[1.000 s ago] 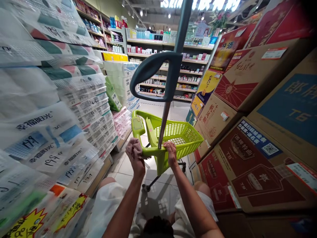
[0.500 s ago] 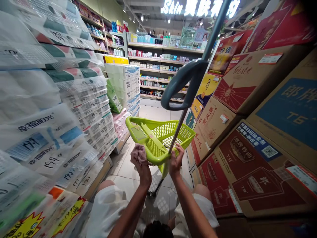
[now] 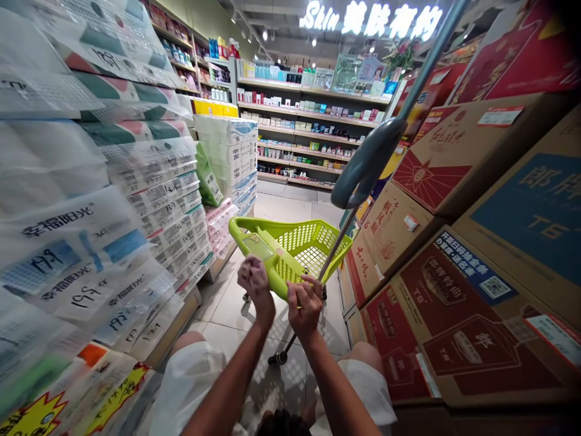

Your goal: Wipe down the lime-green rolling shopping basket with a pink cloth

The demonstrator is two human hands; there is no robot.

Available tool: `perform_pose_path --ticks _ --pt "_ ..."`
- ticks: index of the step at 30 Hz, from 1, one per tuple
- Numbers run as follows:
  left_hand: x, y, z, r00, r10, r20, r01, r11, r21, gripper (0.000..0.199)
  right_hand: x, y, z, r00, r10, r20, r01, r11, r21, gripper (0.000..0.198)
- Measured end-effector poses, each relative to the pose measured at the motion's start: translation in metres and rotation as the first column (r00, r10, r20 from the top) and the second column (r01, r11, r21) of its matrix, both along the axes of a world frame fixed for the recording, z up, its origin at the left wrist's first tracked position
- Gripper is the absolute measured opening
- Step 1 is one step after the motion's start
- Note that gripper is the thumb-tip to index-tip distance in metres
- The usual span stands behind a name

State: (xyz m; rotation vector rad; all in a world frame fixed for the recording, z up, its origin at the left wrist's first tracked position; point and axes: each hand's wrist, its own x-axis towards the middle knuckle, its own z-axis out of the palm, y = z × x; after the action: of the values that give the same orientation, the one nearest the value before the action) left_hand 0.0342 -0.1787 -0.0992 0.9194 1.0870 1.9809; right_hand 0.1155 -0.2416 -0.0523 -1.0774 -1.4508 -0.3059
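A lime-green shopping basket cart point(image 3: 297, 233) with perforated sides stands in front of me on small wheels. My left hand point(image 3: 258, 297) is closed around a crumpled pinkish cloth point(image 3: 252, 272), by the near left part of the basket's rim. On the near edge of the rim, my right hand point(image 3: 306, 306) has its fingers curled over the green plastic. A grey pole point(image 3: 336, 245) with a dark grey moulded grip point(image 3: 365, 172) rises past the basket, slanting up to the right, close to my right hand. What my left palm covers is hidden.
Wrapped tissue packs point(image 3: 167, 212) are piled high on the left. Stacked cardboard cartons point(image 3: 422, 242) line the right side. Tiled floor point(image 3: 227, 297) runs between them to shelves of cosmetics point(image 3: 295, 115). My knees are on either side of my arms.
My right hand has moved left along the rim, away from the pole. The pole and its grip have swung right and turned. My left hand stays near the rim with the cloth.
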Motion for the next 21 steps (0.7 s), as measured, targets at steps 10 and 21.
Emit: perform_pose_path --ticks 10,21 --pt "-0.027 0.014 0.033 0.863 0.263 -0.432 -0.105 0.929 0.356 0.025 0.029 -0.004 -0.005 0.998 0.044 -0.038 -0.044 0.999 0.006 0.021" --pt "-0.091 0.101 0.138 0.202 -0.192 -0.960 0.052 0.981 -0.185 0.030 0.054 -0.004 -0.005 0.993 0.105 -0.049 -0.105 0.994 -0.012 0.024"
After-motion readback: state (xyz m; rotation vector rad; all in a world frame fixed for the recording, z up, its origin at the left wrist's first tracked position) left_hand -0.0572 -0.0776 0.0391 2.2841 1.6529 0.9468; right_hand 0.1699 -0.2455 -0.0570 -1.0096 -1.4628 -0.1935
